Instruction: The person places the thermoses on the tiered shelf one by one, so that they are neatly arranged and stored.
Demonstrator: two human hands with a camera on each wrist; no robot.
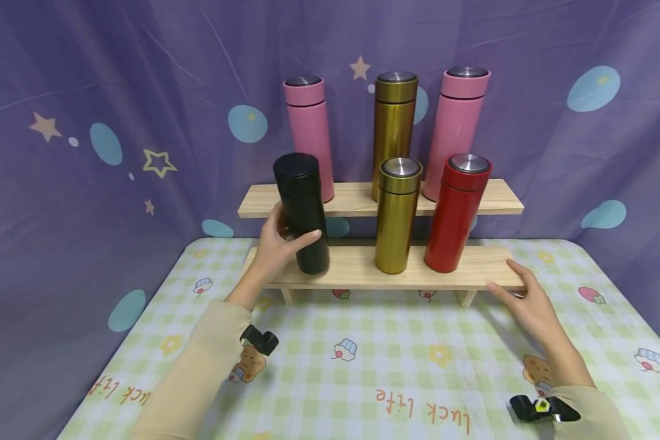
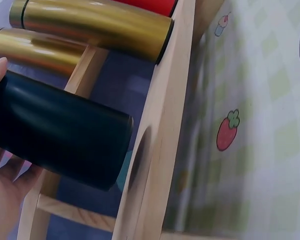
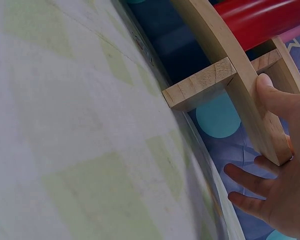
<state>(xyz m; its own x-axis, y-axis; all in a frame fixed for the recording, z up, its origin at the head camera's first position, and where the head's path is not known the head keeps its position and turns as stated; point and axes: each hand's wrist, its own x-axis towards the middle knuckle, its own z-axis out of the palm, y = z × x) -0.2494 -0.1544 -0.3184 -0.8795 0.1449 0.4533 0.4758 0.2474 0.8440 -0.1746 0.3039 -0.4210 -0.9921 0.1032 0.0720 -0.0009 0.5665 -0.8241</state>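
My left hand [image 1: 275,247] grips a black thermos bottle [image 1: 306,214] round its body, thumb across the front. The bottle is over the left part of the lower wooden shelf [image 1: 352,269]; in the left wrist view a gap shows between its base and the board, with a dark shadow there. At the shelf's right end, my right hand [image 1: 530,302] holds the board's corner, thumb on the front edge and the other fingers spread past the end. On this lower board a gold thermos [image 1: 394,220] and a red thermos [image 1: 453,217] stand upright.
Behind, the upper wooden shelf [image 1: 352,208] carries a pink thermos [image 1: 310,134] at left, a gold thermos [image 1: 393,131] in the middle and another pink thermos [image 1: 456,131] at right. A checked cloth [image 1: 396,342] covers the table; a purple curtain [image 1: 170,73] hangs behind.
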